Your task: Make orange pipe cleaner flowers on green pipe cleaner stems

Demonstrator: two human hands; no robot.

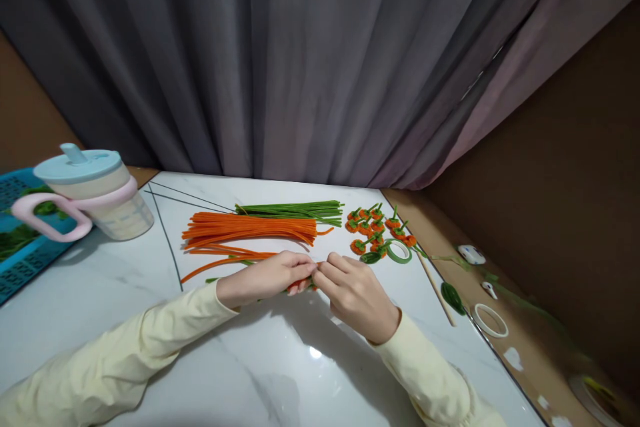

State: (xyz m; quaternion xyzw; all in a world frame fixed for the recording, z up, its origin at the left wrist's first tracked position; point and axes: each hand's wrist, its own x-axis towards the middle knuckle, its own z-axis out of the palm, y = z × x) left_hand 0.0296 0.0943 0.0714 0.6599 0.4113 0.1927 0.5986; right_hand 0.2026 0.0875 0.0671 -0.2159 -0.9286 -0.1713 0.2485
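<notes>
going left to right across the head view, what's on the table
blue tray → lidded cup with pink handle → orange pipe cleaners → left hand → right hand → small orange pipe-cleaner pieces with green stems → wooden stick → white tape ring

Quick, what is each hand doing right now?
Left hand: closed, pinching an orange pipe cleaner.
Right hand: closed, fingers pinching the same pipe cleaner where the hands meet.

Orange pipe cleaners [250, 230], green pipe cleaners [293, 211] at centre; white marbled table [280, 373]; grey curtain [280, 60] above; pale-yellow sleeves [125, 360].
</notes>
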